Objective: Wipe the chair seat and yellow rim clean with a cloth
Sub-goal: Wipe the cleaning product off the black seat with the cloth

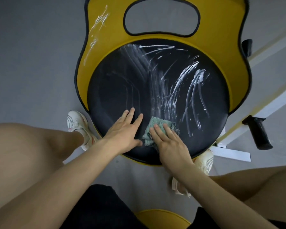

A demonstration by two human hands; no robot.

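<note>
Right hand (170, 146) presses a folded green cloth (157, 128), fingers flat, at the near edge of the dark chair seat (116, 83). Left hand (124, 131) rests beside it, fingers spread. White streaks (177, 90) (also on the yellow rim (221, 30)) probably need long, overlapping strokes.

Your seat (119, 83) looks like smooth dark leather or vinyl with a faint sheen, dulled by chalky white smears (193, 76). The yellow rim (221, 35) reads as matt, finely woven fabric, edged in dark piping (124, 20). Your cloth (157, 123) is a coarse, nubbly green knit. The grey floor (31, 55) looks matt.
</note>
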